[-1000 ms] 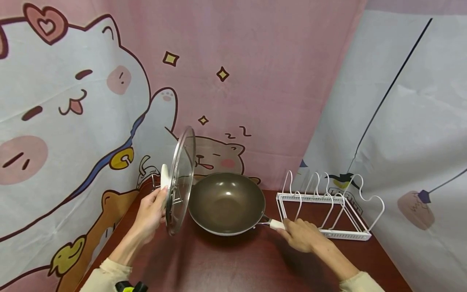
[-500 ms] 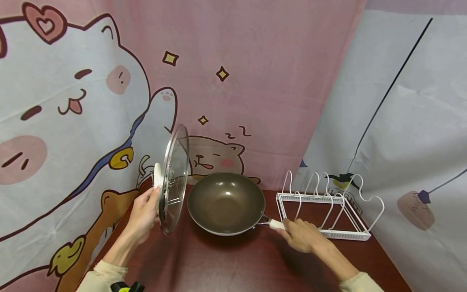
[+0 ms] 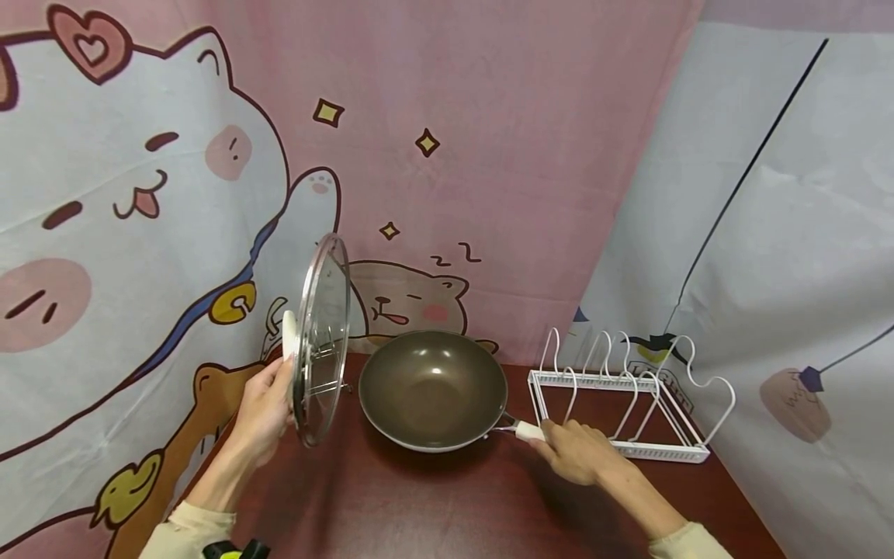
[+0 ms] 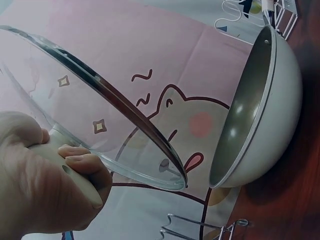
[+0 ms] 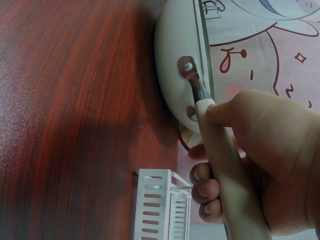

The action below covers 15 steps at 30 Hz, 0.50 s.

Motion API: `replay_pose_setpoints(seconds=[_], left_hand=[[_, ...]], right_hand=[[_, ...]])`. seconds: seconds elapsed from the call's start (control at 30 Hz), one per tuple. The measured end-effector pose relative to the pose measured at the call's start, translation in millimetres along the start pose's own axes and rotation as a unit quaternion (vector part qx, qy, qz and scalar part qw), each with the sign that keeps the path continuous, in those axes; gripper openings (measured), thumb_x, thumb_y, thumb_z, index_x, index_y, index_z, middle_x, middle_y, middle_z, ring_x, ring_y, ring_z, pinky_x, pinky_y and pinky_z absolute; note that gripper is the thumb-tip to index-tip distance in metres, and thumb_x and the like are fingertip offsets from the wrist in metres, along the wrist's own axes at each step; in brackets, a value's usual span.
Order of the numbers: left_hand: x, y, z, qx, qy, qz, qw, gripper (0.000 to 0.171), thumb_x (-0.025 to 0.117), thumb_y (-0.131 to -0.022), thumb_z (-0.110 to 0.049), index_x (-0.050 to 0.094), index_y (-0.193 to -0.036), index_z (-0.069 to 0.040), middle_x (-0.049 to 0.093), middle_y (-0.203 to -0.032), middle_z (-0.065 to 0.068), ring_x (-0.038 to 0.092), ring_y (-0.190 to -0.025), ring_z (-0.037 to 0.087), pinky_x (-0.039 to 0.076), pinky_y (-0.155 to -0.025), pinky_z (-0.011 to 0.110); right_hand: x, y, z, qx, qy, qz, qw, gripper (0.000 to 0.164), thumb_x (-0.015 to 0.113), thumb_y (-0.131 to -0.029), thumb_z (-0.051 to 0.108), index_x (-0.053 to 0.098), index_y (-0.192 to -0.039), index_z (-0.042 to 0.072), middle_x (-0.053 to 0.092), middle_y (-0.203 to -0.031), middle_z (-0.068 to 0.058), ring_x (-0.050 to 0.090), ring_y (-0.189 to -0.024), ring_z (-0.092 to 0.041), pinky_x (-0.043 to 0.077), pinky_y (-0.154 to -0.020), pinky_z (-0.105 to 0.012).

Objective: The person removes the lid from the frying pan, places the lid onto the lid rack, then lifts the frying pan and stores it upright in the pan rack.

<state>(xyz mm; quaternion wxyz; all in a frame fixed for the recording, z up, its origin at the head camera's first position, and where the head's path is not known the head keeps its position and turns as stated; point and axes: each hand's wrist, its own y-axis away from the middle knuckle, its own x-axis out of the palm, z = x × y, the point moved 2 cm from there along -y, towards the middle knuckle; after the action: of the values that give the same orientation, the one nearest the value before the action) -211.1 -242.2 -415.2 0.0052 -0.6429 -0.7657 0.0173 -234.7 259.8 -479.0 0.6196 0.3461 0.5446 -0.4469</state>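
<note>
A round glass lid [image 3: 326, 341] with a metal rim stands on edge in the air, left of the wok. My left hand [image 3: 264, 404] grips its cream handle [image 4: 65, 165], fingers curled round it in the left wrist view. The wok [image 3: 433, 392], dark inside and cream outside, sits uncovered at the middle of the table. Its cream handle [image 5: 225, 165] points right, and my right hand [image 3: 576, 452] holds it with thumb along the top and fingers wrapped below, as the right wrist view shows.
A white wire rack [image 3: 656, 448] with upright loops stands right of the wok, close behind my right hand. Behind the lid is a metal wire rack [image 4: 200, 229], partly hidden. The dark red table [image 3: 419, 512] meets a cartoon-printed curtain [image 3: 503, 155] at the back.
My left hand has carried the lid leftward, away from the wok, uncovering more of the wire rack behind it. My right hand and the wok have stayed put.
</note>
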Motion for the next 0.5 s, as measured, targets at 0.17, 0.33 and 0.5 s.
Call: replay_pose_setpoints(seconds=[0.17,0.33,0.5], left_hand=[[-4.7,1.3,0.1,-0.002,-0.009,-0.004,0.9999,0.040,0.046,-0.120,-0.053,0.066,-0.130,-0.019,0.046,-0.068,-0.012,0.039,-0.051,0.007,0.033,-0.043,0.024],[-8.9,1.5,0.7,-0.004,-0.006,-0.007,0.9999,0.040,0.047,-0.119,-0.054,0.066,-0.130,-0.020,0.046,-0.064,-0.011,0.039,-0.050,0.007,0.033,-0.042,0.024],[-12.1,1.5,0.0,-0.006,-0.005,-0.008,0.9999,0.041,0.046,-0.120,-0.054,0.065,-0.129,-0.019,0.046,-0.064,-0.011,0.040,-0.049,0.006,0.033,-0.041,0.023]], right_hand=[[1.6,0.2,-0.3,0.002,-0.001,0.001,1.000,0.028,0.072,-0.109,0.046,0.062,-0.098,0.022,0.066,-0.075,-0.003,0.067,-0.068,-0.023,0.051,-0.057,-0.047],[1.7,0.2,-0.5,0.003,0.001,0.000,1.000,0.028,0.072,-0.109,0.046,0.063,-0.099,0.021,0.067,-0.076,-0.004,0.068,-0.069,-0.024,0.051,-0.057,-0.048],[0.2,0.3,0.3,0.001,-0.001,-0.002,1.000,0.028,0.072,-0.109,0.045,0.063,-0.099,0.021,0.067,-0.075,-0.003,0.068,-0.068,-0.023,0.050,-0.057,-0.047]])
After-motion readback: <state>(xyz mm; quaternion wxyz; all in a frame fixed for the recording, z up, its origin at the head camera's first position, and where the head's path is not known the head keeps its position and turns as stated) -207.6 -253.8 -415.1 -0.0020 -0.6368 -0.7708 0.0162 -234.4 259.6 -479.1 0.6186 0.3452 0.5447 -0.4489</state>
